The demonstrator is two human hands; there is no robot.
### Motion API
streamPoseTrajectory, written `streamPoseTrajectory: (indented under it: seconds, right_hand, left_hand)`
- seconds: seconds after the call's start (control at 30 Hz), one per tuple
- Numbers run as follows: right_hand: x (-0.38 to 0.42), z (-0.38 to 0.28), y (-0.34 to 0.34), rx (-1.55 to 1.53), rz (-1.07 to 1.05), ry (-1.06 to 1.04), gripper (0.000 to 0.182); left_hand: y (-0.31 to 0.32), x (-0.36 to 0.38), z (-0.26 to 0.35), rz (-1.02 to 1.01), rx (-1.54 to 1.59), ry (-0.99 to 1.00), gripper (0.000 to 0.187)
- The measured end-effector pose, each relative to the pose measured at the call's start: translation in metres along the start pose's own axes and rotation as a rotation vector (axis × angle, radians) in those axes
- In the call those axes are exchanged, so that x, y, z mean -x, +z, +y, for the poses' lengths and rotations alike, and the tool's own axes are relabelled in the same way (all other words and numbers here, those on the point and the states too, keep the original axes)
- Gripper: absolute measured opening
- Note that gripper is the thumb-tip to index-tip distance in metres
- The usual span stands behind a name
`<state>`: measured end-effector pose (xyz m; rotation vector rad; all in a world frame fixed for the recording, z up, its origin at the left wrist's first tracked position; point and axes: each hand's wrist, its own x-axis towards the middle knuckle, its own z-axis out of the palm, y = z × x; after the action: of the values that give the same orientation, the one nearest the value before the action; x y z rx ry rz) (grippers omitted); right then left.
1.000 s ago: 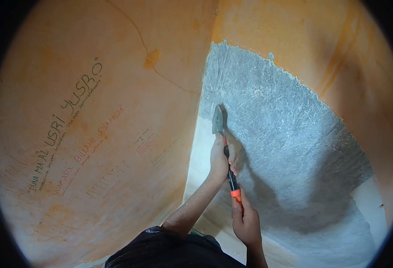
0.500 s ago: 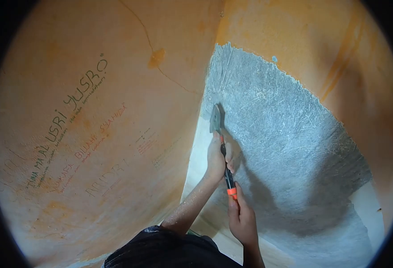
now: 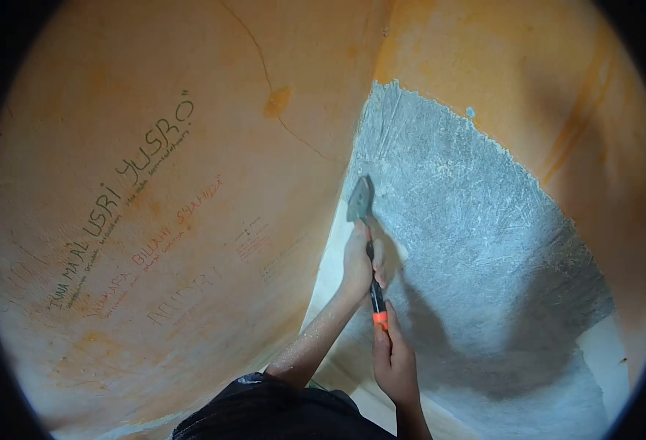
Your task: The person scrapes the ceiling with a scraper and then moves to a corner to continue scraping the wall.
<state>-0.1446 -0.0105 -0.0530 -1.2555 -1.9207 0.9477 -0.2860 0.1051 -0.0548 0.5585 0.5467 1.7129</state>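
Both hands hold one long scraper point(image 3: 361, 199) with a flat grey metal blade and a black handle with an orange band. My left hand point(image 3: 358, 258) is wrapped round the upper handle, just below the blade. Lower down, my right hand point(image 3: 395, 359) grips the handle's end by the orange band. The blade lies over the left edge of a rough grey bared patch point(image 3: 462, 213) on the wall, close to the corner. Fine pale dust speckles my left forearm.
To the left is an orange-tan wall point(image 3: 154, 257) with green and red handwriting and a thin crack. Orange paint point(image 3: 484, 44) borders the grey patch above. A pale strip point(image 3: 328, 271) runs along the corner, and a whitish area point(image 3: 603, 352) lies at lower right.
The blade has turned to show more of its flat face and sits slightly lower against the patch. The view has shifted, moving the walls right and a little down.
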Motion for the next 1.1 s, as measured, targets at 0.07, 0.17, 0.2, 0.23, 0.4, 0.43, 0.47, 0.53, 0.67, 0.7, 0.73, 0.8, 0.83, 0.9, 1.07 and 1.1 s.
streamPoseTrajectory:
  seconds: [0.07,0.17,0.2,0.23,0.4,0.43,0.47,0.53,0.67,0.7,0.73,0.8,0.83,0.9,1.07,1.1]
  right_hand:
    - [-0.011,-0.003,0.007,0.027,0.000,-0.050,0.050]
    - [-0.001,0.001,0.003,-0.021,-0.023,-0.060,0.051]
    - [-0.005,-0.001,0.004,-0.022,-0.023,-0.070,0.051]
    - [-0.009,-0.004,0.006,-0.016,-0.026,-0.067,0.052]
    - [-0.003,-0.005,0.005,0.019,-0.029,-0.038,0.051]
    - [0.001,-0.005,0.002,-0.012,-0.028,-0.033,0.051]
    - [0.001,-0.005,-0.001,-0.041,-0.024,-0.029,0.051]
    - [-0.011,0.000,0.004,-0.037,-0.031,-0.032,0.052]
    - [-0.003,0.021,0.002,-0.124,-0.043,-0.050,0.054]
    - [0.006,0.025,0.001,-0.130,-0.036,-0.036,0.054]
    - [0.016,0.029,-0.001,-0.210,-0.014,0.001,0.053]
    - [0.036,0.034,-0.011,-0.319,-0.009,0.090,0.056]
    - [0.046,0.030,-0.017,-0.314,-0.003,0.097,0.056]
    - [0.068,0.022,-0.028,-0.421,0.020,0.359,0.059]
    - [0.106,0.034,-0.037,-0.462,0.114,0.428,0.061]
    - [0.113,0.038,-0.037,-0.416,0.138,0.427,0.060]
  left_hand:
    - [-0.008,-0.010,0.006,0.021,0.006,0.063,0.038]
    - [0.001,0.002,0.007,0.026,-0.006,0.000,0.038]
    - [0.000,0.003,0.008,-0.007,-0.051,0.010,0.038]
    - [-0.003,-0.003,0.008,-0.011,-0.052,0.015,0.038]
    - [-0.006,-0.002,0.003,0.008,-0.049,0.024,0.038]
    - [-0.002,0.001,0.003,-0.002,-0.054,0.014,0.040]
    - [0.000,0.002,0.005,0.009,-0.045,0.000,0.039]
    - [-0.009,-0.009,0.005,0.026,-0.081,0.034,0.038]
    - [-0.006,-0.006,-0.002,0.011,-0.089,0.072,0.039]
    - [-0.004,-0.001,-0.006,0.003,-0.091,0.056,0.039]
    - [0.001,0.006,-0.010,0.011,-0.110,0.035,0.040]
    - [0.007,0.021,-0.028,-0.035,-0.117,-0.001,0.040]
    - [0.010,0.028,-0.039,-0.074,-0.124,-0.030,0.041]
    - [0.015,0.042,-0.058,-0.084,-0.130,-0.071,0.039]
    - [0.037,0.067,-0.078,-0.170,-0.163,-0.192,0.040]
    - [0.042,0.071,-0.080,-0.170,-0.163,-0.203,0.040]
